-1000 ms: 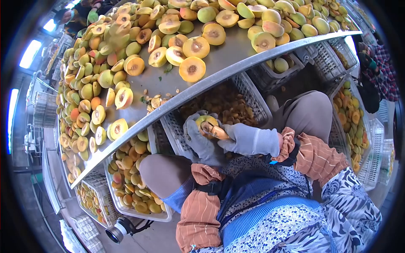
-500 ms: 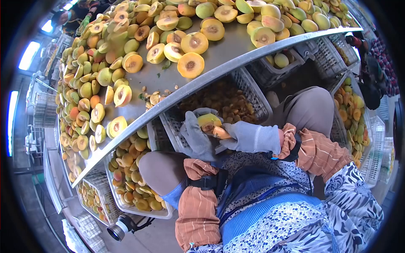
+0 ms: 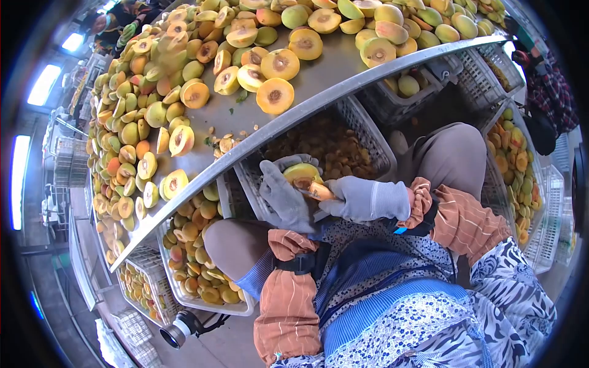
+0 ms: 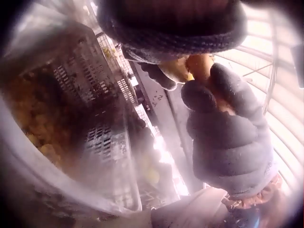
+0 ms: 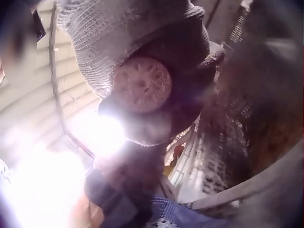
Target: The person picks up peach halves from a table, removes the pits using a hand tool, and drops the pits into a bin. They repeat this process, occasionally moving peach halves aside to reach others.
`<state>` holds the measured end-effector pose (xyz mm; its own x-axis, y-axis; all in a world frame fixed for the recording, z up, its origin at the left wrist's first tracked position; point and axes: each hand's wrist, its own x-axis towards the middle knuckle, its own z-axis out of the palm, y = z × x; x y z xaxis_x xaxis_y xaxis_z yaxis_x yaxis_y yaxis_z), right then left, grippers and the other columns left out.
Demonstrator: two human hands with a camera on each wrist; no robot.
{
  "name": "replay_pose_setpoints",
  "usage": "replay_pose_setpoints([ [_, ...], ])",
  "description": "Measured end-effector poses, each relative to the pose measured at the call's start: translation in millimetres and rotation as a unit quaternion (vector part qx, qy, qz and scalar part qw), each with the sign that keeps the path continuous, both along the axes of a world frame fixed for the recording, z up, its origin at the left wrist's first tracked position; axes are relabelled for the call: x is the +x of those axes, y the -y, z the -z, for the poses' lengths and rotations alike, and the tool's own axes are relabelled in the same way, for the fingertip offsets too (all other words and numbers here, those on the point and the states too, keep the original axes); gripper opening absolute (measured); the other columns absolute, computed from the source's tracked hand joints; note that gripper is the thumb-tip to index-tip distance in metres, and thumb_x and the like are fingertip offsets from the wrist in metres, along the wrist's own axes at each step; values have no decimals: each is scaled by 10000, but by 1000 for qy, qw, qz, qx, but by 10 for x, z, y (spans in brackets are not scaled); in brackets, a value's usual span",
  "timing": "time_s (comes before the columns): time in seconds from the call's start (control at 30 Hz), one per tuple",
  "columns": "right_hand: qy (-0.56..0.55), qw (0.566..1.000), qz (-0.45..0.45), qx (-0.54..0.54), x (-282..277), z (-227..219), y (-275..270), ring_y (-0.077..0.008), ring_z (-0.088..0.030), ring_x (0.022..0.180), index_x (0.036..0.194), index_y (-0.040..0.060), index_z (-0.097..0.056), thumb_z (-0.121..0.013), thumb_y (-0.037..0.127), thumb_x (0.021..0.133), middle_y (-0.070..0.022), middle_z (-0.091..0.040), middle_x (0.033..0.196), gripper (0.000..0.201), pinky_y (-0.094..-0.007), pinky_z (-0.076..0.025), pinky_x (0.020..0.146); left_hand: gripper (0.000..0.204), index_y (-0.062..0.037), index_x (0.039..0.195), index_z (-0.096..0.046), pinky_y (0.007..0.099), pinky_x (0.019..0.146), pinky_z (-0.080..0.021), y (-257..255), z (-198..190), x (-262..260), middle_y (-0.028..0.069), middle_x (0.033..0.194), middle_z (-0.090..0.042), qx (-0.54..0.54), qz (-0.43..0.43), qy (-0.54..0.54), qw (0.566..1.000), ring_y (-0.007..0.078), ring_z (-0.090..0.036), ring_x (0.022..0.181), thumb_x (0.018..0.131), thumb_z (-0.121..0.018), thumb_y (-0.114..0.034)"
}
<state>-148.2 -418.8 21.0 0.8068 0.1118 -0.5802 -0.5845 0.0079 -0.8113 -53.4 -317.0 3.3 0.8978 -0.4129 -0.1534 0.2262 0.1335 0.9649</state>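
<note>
In the head view my gloved left hand holds a yellow-green fruit with an opened face, its fingers curved around the far side. My gloved right hand grips an orange-brown piece whose end meets the fruit; I cannot tell if it is a tool handle. The left wrist view shows the right hand with thumb and finger around that piece, beside the yellow fruit. In the right wrist view a round pitted end shows against the grey glove.
A metal table heaped with halved fruit curves past the hands. Below them stands a crate of brown pieces. Fruit-filled crates flank both knees, and a person in a checked shirt is at the right.
The fruit has turned so its opened face shows less to the head camera. The left hand's fingers stand farther from its thumb. The right hand has barely moved.
</note>
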Motion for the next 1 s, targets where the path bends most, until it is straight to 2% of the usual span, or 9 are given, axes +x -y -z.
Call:
replay_pose_setpoints([
  [0.1,327,905,-27,-269,-1,309,-33,-96,-450,377,943,-7,-503,-493,292,843,-22,-478,559,316,-228,-368,347,547,20,800,-524,286,490,-478,-27,-33,59,157,693,-591,21,33,5,999,200,-567,539,906,-258,-446],
  [0.17,42,997,-46,-54,26,-109,-15,-94,-433,373,948,-3,-506,-496,301,840,-8,-462,548,322,-229,-367,347,542,20,793,-524,284,496,-477,-40,-37,110,159,697,-593,43,69,24,996,199,-565,537,908,-258,-438],
  [0.27,-73,993,1,93,11,-227,-22,-88,-404,362,928,15,-505,-501,299,841,8,-443,535,297,-229,-339,333,533,23,791,-512,286,505,-477,-42,-23,117,172,734,-596,25,96,85,991,207,-562,541,912,-254,-428],
  [0.4,-121,968,21,217,14,-96,-3,-95,-426,365,875,46,-484,-506,332,833,6,-457,534,290,-235,-361,312,518,24,803,-497,299,513,-479,-13,-15,16,176,738,-590,-26,17,44,999,219,-561,544,911,-267,-427],
  [0.53,-83,994,-29,69,-10,-117,-20,-75,-370,340,741,64,-471,-514,322,833,30,-399,499,278,-216,-285,299,481,18,789,-490,309,506,-478,-28,9,-15,190,718,-575,-83,43,7,996,235,-561,556,903,-325,-419],
  [0.7,-157,932,-61,320,-2,-148,131,-68,-359,344,719,81,-463,-524,337,815,27,-411,511,280,-202,-283,297,673,42,785,-563,258,584,-466,-59,117,75,145,718,-600,-107,203,51,972,186,-573,602,875,-237,-540],
  [0.8,-129,947,-20,293,-20,-56,125,-61,-343,339,710,94,-453,-514,304,814,34,-396,503,242,-195,-257,292,754,35,804,-573,252,602,-467,-50,34,156,122,710,-598,-29,232,69,970,175,-575,624,836,-200,-619],
  [0.93,-72,907,-65,410,-133,-72,419,-55,-322,323,699,91,-454,-502,278,814,35,-370,470,225,-191,-242,284,827,16,786,-584,238,622,-471,16,2,205,98,713,-595,-8,49,80,996,163,-574,647,790,-143,-683],
  [1.0,-100,992,79,-11,-87,-192,360,-89,-389,339,807,58,-469,-501,291,814,3,-418,493,235,-222,-306,300,831,14,786,-582,235,634,-472,-63,45,253,94,729,-595,12,50,106,993,163,-573,659,791,-129,-683],
])
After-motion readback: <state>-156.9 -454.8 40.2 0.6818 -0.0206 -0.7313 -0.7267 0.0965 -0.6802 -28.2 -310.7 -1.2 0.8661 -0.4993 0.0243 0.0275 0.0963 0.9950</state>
